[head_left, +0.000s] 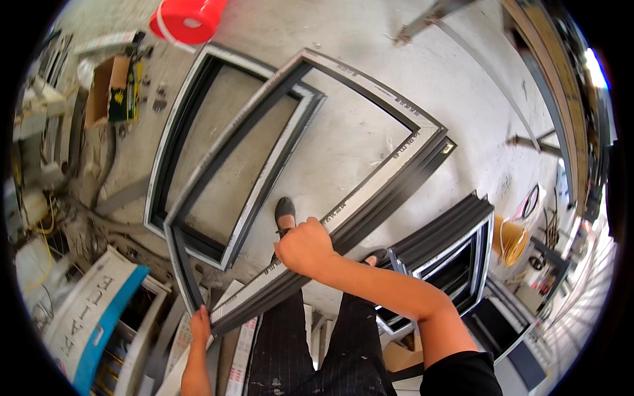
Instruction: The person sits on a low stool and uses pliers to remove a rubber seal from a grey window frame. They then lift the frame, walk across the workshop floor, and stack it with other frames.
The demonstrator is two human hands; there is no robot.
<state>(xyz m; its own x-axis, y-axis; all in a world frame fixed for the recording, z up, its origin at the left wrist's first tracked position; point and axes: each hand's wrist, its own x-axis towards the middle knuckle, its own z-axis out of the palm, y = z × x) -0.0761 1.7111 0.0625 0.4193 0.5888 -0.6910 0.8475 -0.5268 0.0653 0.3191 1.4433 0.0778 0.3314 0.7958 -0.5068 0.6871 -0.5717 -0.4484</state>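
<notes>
A large dark window frame [386,170], with whitish film along its faces, is held tilted in front of my legs. My right hand [305,248] is closed over the middle of its near rail; the fingertips are hidden. At the frame's lower left corner, my left hand [200,323] grips the edge, its fingers partly out of sight. Beyond and to the left, a second, smaller-looking window frame [272,170] lies on the concrete floor, partly overlapped in view by the held one.
A red bucket [191,20] stands at the far left. More stacked frames [441,231] lean by my right leg. An open cardboard box [107,89], hoses and scrap crowd the left side. A metal rack [561,99] edges the right, near a yellow roll [510,242].
</notes>
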